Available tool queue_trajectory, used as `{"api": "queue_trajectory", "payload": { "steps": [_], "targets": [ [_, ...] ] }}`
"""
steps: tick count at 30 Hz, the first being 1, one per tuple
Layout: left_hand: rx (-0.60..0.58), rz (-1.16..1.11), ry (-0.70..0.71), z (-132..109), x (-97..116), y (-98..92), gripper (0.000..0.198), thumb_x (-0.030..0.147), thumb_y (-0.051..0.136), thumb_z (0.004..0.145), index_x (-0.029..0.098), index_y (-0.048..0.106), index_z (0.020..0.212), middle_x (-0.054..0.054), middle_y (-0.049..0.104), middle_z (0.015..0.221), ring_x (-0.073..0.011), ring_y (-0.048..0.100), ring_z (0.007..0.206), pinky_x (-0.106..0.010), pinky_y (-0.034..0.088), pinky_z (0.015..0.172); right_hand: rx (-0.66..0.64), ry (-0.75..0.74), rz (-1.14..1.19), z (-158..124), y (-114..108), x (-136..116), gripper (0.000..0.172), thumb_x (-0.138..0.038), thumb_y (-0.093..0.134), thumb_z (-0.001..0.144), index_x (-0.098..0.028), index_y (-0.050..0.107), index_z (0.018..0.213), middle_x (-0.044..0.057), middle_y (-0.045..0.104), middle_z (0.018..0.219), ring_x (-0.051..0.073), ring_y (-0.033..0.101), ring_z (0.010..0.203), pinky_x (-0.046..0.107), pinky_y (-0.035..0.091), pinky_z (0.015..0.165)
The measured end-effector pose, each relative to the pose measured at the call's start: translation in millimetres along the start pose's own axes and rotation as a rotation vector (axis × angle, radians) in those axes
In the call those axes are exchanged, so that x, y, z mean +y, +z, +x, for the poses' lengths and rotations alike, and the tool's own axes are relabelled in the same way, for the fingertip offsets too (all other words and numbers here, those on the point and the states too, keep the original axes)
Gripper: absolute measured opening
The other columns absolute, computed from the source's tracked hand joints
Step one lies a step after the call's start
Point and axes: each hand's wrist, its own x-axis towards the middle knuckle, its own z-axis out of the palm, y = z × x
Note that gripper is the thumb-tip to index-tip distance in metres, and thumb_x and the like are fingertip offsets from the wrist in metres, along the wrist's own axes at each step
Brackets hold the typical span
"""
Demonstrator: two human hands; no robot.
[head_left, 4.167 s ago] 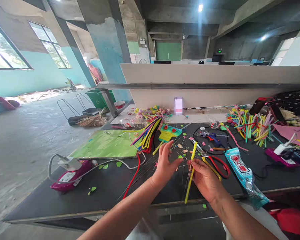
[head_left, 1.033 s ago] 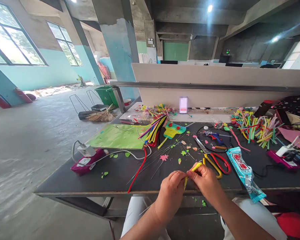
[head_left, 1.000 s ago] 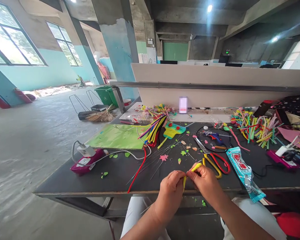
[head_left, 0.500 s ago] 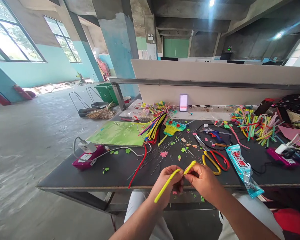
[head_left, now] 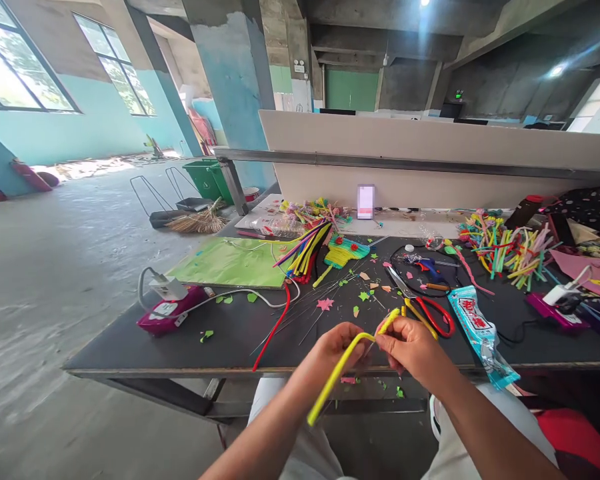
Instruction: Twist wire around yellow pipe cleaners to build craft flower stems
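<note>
A yellow pipe cleaner (head_left: 333, 379) runs between my two hands above the table's front edge. Its loose end hangs down to the left over my left wrist. My left hand (head_left: 341, 348) is closed near its bend. My right hand (head_left: 409, 341) pinches the other end, where a thicker, doubled yellow part sticks up past the fingertips. Just beyond my right hand lie scissors (head_left: 434, 316) with one red and one yellow handle. A red pipe cleaner (head_left: 274, 333) lies on the table left of my hands.
Behind are a yellow-and-blue pipe-cleaner piece (head_left: 346, 252), a bundle of coloured pipe cleaners (head_left: 307, 257) and a green sheet (head_left: 230, 262). A blue wrapper (head_left: 477, 333), a glue gun (head_left: 430, 268) and more pipe cleaners (head_left: 505, 248) lie right. A purple power strip (head_left: 173, 311) sits left.
The hands have shifted slightly. The yellow pipe cleaner now bends over between them, with its free end hanging lower. The view has tilted a little.
</note>
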Motion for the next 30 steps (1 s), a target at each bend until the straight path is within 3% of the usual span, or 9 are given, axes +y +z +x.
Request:
{"api": "queue_trajectory", "payload": {
  "steps": [2,4,6,10,14,19,22,27,30],
  "targets": [
    [0.014,0.106,0.078,-6.5,12.5,-20.2,0.030,0.038,0.071,0.067,0.014,0.057,0.078,-0.002,0.060,0.072,-0.0117,0.056,0.068,-0.023,0.044,0.065,-0.013,0.017,-0.013,-2.1,-7.4,-4.0,0.020,-0.038,0.058,0.077,-0.018,0.058,0.078,-0.005,0.049,0.055,0.008,0.043,0.040,0.020,0.035,0.039],
    [0.250,0.246,0.232,-16.2,27.8,-35.7,0.020,0.033,0.062,0.076,0.015,0.060,0.084,-0.003,0.061,0.081,-0.0121,0.055,0.077,-0.022,0.043,0.071,-0.042,-0.018,-0.081,-4.5,-11.8,-6.6,0.017,-0.034,0.059,0.077,-0.018,0.061,0.077,-0.003,0.053,0.062,0.008,0.046,0.045,0.020,0.038,0.042],
    [0.339,0.383,0.286,-26.7,40.2,-38.1,0.018,0.031,0.059,0.078,0.016,0.062,0.089,-0.003,0.062,0.084,-0.0125,0.054,0.077,-0.022,0.043,0.068,-0.070,-0.102,-0.170,-7.3,-11.1,-8.8,0.012,-0.030,0.060,0.076,-0.019,0.064,0.076,0.000,0.058,0.070,0.009,0.049,0.051,0.021,0.041,0.047],
    [0.084,0.531,0.223,-38.2,37.8,-4.7,0.015,0.021,0.063,0.070,0.017,0.064,0.085,-0.003,0.065,0.080,-0.0141,0.056,0.075,-0.023,0.044,0.067,-0.046,-0.331,-0.340,-14.7,3.0,-12.9,0.011,-0.025,0.058,0.079,-0.020,0.064,0.072,0.001,0.062,0.072,0.013,0.055,0.063,0.022,0.043,0.057],
    [0.162,0.307,0.141,-34.6,10.4,24.6,0.014,0.018,0.063,0.067,0.016,0.058,0.080,0.001,0.060,0.067,-0.0109,0.053,0.061,-0.020,0.040,0.056,0.054,-0.397,-0.393,-22.9,18.1,-6.7,0.013,-0.023,0.057,0.079,-0.020,0.062,0.068,0.001,0.061,0.066,0.014,0.055,0.063,0.023,0.042,0.059],
    [0.146,0.226,0.071,-30.4,-5.9,21.3,0.009,0.023,0.056,0.071,0.015,0.057,0.069,0.000,0.060,0.061,-0.0119,0.054,0.057,-0.022,0.040,0.054,0.076,-0.221,-0.396,-38.8,14.9,-3.1,0.015,-0.029,0.056,0.080,-0.020,0.065,0.072,0.001,0.063,0.066,0.013,0.055,0.055,0.023,0.040,0.050],
    [0.153,0.374,0.102,-31.1,-8.5,18.5,0.009,0.021,0.053,0.072,0.015,0.059,0.067,0.001,0.058,0.058,-0.0112,0.052,0.054,-0.021,0.038,0.051,-0.048,-0.158,-0.693,-59.3,1.0,-25.4,0.022,-0.029,0.058,0.079,-0.022,0.062,0.059,-0.001,0.057,0.051,0.013,0.050,0.048,0.024,0.034,0.046],
    [0.081,0.593,0.250,-38.2,-14.1,22.9,0.014,0.020,0.051,0.076,0.015,0.062,0.070,0.002,0.057,0.058,-0.0097,0.048,0.055,-0.018,0.033,0.049,0.064,-0.553,-1.184,-79.6,-8.2,-71.4,0.018,-0.018,0.050,0.086,-0.022,0.067,0.088,0.008,0.066,0.089,0.022,0.056,0.088,0.032,0.038,0.078],
    [0.045,0.706,0.321,-45.2,-14.0,26.0,0.017,0.018,0.049,0.079,0.014,0.063,0.071,0.001,0.058,0.060,-0.0092,0.045,0.056,-0.018,0.031,0.050,-0.190,-0.558,-1.361,-67.4,-1.4,-77.9,0.013,-0.017,0.056,0.081,-0.022,0.068,0.078,0.007,0.067,0.080,0.023,0.056,0.089,0.035,0.035,0.080]
  ]
}}
